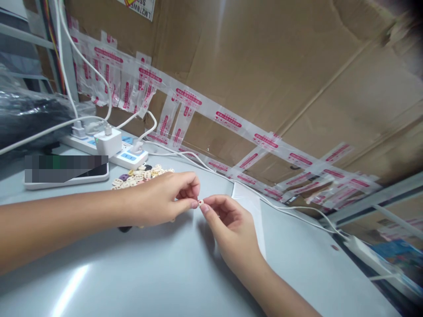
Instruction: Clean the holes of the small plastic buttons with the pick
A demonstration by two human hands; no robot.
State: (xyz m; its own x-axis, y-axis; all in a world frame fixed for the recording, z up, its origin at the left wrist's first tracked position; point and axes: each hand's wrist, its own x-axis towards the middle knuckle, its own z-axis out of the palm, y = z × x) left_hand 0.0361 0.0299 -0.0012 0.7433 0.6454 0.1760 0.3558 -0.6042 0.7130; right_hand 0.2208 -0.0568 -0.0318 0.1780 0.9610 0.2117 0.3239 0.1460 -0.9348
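Both hands [198,207] pinching small bead [200,203] — bead pile [140,175] behind

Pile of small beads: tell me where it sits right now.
In the head view, the pile of small beads lies on the grey table, left of centre, just behind the left hand and in front of the white power strip.

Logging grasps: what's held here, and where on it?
A small cream bead, pinched at its two ends between the left hand fingers and right hand fingers.
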